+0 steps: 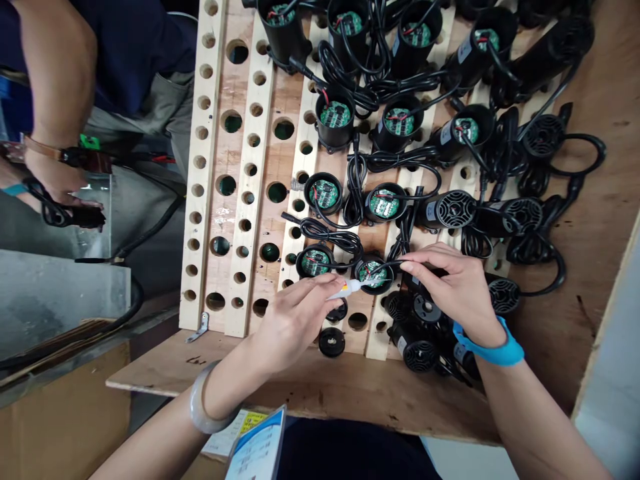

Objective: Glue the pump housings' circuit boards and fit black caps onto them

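A plywood workbench (pixel 234 87) fills most of the view, and at its left a co-worker (pixel 63 67) in a dark top handles a coiled black cable. Drilled wooden strips (pixel 207 150) run across the plywood. Toward the right, black cylindrical housings (pixel 287 43) stand in rows, many open at the top with green boards showing inside; others have slotted grilles (pixel 456 209) on their ends.

Near the front edge, the nearest open housing (pixel 381 291) sits between the person's two hands. The right hand (pixel 453 280) has its thumb and fingers pinched together on a black cable (pixel 393 264) that leads into this housing. The left hand (pixel 297 313) is closed around a small white squeeze bottle, tilted so its narrow nozzle reaches over the housing's opening.

A blue band (pixel 490 343) circles the right wrist, a pale bangle (pixel 200 400) the left. Below the bottle (pixel 345 291) lies a round black disc (pixel 331 341). Smallest is the green circuit board (pixel 367 270) inside that housing, beneath the nozzle; whether they touch, I cannot tell.
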`<action>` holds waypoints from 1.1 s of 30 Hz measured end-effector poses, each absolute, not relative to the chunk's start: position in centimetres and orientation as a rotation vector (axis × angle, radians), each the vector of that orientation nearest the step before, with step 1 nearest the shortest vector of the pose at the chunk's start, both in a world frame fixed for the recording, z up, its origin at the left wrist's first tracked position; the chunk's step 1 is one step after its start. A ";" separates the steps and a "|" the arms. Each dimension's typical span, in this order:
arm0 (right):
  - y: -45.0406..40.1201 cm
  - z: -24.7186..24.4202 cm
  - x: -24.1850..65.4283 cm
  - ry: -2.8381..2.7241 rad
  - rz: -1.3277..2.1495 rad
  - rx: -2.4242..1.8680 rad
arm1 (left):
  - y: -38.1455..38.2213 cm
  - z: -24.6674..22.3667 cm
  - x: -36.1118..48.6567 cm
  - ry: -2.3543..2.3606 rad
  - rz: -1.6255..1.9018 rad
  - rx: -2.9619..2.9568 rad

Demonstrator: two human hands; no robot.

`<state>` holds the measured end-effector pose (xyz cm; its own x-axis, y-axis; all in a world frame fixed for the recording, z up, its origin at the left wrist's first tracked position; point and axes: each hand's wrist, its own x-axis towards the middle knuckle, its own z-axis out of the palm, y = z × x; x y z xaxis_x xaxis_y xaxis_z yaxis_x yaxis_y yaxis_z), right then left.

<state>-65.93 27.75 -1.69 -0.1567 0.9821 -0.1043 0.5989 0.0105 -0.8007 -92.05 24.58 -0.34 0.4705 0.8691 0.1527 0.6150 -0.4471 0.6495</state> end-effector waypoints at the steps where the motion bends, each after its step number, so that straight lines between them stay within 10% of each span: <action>1: 27.8 -1.7 -65.9 -1.799 1.014 -1.622 | 24.6 -0.3 -92.0 1.231 0.646 2.205; 33: 27.8 -1.6 -66.0 -1.795 1.012 -1.617 | 24.8 0.2 -91.8 1.217 0.606 2.281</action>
